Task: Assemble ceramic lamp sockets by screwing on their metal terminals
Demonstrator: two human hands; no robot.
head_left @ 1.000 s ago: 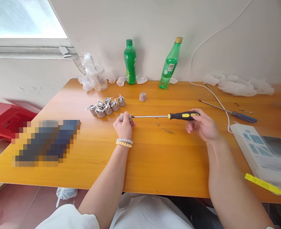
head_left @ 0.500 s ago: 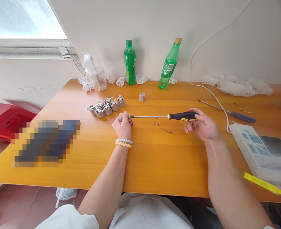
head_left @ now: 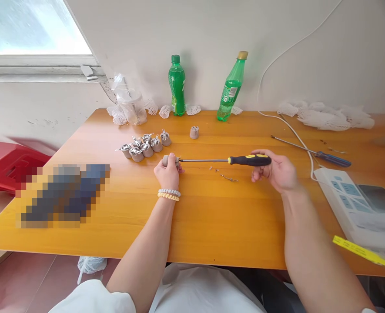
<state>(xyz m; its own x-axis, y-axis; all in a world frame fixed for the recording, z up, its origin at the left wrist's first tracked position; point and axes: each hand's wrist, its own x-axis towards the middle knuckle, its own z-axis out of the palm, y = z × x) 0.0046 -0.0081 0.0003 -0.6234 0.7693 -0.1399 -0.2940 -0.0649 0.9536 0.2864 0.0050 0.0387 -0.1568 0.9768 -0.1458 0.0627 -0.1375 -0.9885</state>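
Left grip (head_left: 168,174), closed about a grey-beige cylindrical fitting (head_left: 165,161), the thumb lying along its near side; the fitting is held above the table (head_left: 225,226), its metal-bearing end turned toward the right. Right grip (head_left: 282,171), fingers curled round the rear of a black-and-yellow screwdriver (head_left: 249,160); the shaft runs level across to the fitting, with the tip at its metal end, contact there being too small to confirm. Two coiled bands (head_left: 169,194) encircle the left wrist. Below the shaft, loose small metal parts (head_left: 229,178) lie on the table. Beyond the left grip, a cluster of similar fittings (head_left: 143,148) bears upright or slanting metal strips; a single fitting (head_left: 194,133) stands apart, to the right. Right of the right grip, a blue-handled screwdriver (head_left: 333,159) passes under a white cable (head_left: 292,126), near a white power strip (head_left: 326,184). At the rear, one green bottle (head_left: 177,89) stands upright and another (head_left: 231,91) leans.
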